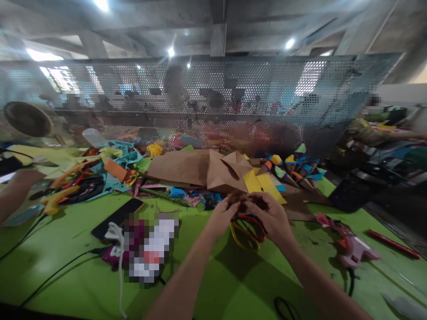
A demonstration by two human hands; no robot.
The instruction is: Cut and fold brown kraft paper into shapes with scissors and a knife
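Note:
My left hand (226, 214) and my right hand (271, 215) meet near the middle of the green table, fingers bent inward. Between the fingertips is a small brown piece (240, 198), perhaps paper; its shape is mostly hidden. Just below, a yellow loop (243, 242) and a red loop (262, 227) show under my right hand; whether they are held or lie on the table, I cannot tell. Right behind my hands lie a folded brown paper bag (183, 166) and a yellow paper sheet (267, 184).
At left are a dark phone (116, 218), a power strip (115, 253) with cables, a yellow glue gun (60, 200) and another person's arm (16, 191). A pink glue gun (356, 251) and red pen (393, 244) lie right. Behind stands a perforated metal screen (207, 98).

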